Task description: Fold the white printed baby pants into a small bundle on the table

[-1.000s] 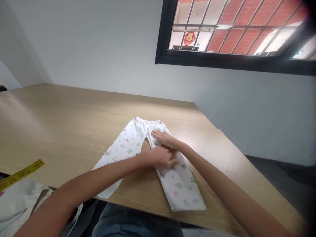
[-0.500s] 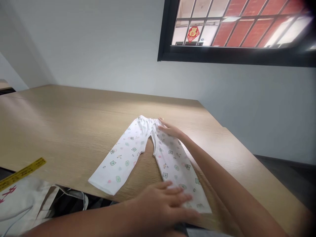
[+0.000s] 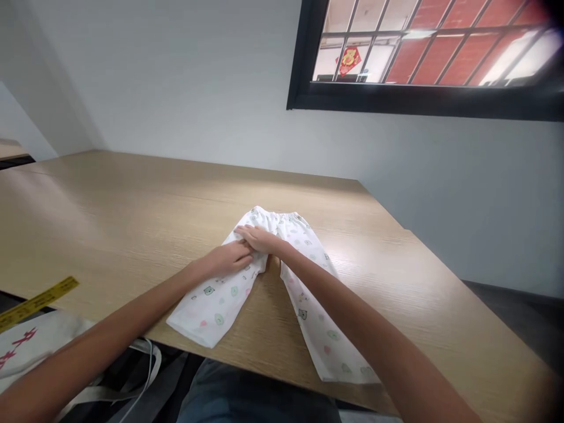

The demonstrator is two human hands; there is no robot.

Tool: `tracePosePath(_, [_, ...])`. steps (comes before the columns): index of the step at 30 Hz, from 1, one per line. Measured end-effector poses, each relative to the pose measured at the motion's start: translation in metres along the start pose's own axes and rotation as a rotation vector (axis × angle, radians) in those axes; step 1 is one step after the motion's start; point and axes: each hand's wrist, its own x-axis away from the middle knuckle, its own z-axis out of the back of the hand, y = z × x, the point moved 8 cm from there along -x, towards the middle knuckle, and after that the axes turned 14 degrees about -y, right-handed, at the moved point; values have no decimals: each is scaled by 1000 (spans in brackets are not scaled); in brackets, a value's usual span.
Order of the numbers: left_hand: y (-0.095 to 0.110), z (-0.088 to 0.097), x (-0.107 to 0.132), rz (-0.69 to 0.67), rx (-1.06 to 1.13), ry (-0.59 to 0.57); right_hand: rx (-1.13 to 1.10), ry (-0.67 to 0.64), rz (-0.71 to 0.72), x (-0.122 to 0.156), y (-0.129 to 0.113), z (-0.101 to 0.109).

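Note:
A pair of small white trousers (image 3: 215, 308) printed with green and pink animal faces lies spread on the wooden table (image 3: 132, 217). The gathered waistband points away from me and the legs come toward me, apart. My left hand (image 3: 230, 258) rests on the upper part of the left trouser leg, fingers extended. Lying flat over the same spot, my right hand (image 3: 259, 239) touches or overlaps the left fingertips. Neither hand grips the cloth. My right forearm crosses above the right trouser leg and hides part of it.
A yellow printed strip (image 3: 39, 302) sticks to the table's near left edge. Below it hangs a pale bag (image 3: 39, 332) with red characters and a white strap. My lap is under the front edge. A wall and a dark-framed window (image 3: 396, 97) stand behind.
My left hand has moved from above the lower right leg, up and leftward, onto the left leg. My right hand has slid left from the waist's right side.

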Motion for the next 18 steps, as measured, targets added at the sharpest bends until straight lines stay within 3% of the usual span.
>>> tracePosePath(4, [34, -39, 57, 21, -149, 53, 72, 3, -63, -15, 20, -4])
tracePosePath(8, [78, -59, 133, 44, -469, 322, 94, 33, -165, -19, 38, 1])
tracePosePath(10, [95, -62, 155, 8, -593, 443, 95, 43, -197, -21, 41, 3])
tracePosePath(13, [100, -57, 159, 30, -595, 530, 92, 50, -219, -22, 40, 9])
tracePosePath(16, [99, -46, 144, 81, -444, 599, 70, 58, -254, -16, 42, 24])
tracePosePath(18, [109, -43, 130, 62, -320, 661, 40, 92, -320, -4, 51, 40])
